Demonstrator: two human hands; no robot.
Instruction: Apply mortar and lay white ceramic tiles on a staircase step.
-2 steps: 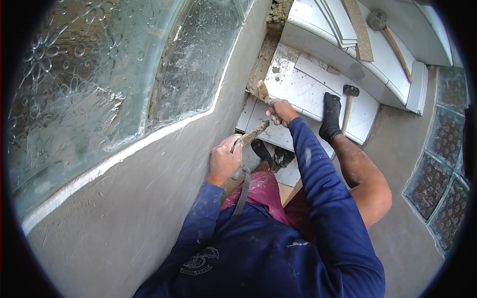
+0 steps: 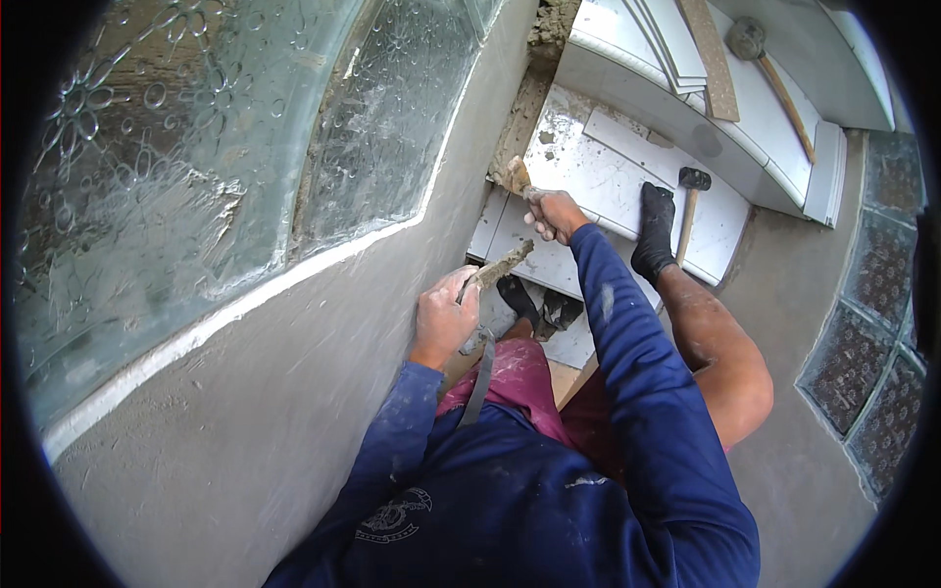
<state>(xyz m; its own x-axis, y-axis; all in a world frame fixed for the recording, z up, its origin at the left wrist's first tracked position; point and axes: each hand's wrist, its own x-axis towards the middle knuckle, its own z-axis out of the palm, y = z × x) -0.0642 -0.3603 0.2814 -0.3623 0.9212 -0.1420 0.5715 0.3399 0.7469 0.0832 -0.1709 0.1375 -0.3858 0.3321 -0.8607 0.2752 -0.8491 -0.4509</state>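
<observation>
My left hand [image 2: 447, 316], beside the grey plastered wall [image 2: 323, 343], is closed round a narrow mortar-coated piece [image 2: 502, 267]. Wet grey mortar is thick along its upper side, and I cannot make out its exact kind. My right hand [image 2: 556, 216] reaches farther forward over the white tiled steps [image 2: 588, 186]. Its fingers are wrapped round the handle of a trowel [image 2: 517, 176], whose small blade is smeared with tan mortar. The blade is near the corner where wall and step meet. The two hands are apart.
A black-headed mallet [image 2: 689, 211] lies by my right foot [image 2: 655, 230]. Higher up rest another mallet [image 2: 769, 83], a speckled strip [image 2: 711, 59] and stacked white tile strips [image 2: 667, 44]. Patterned glass [image 2: 382, 127] fills the left wall; glass blocks [image 2: 853, 353] stand at right.
</observation>
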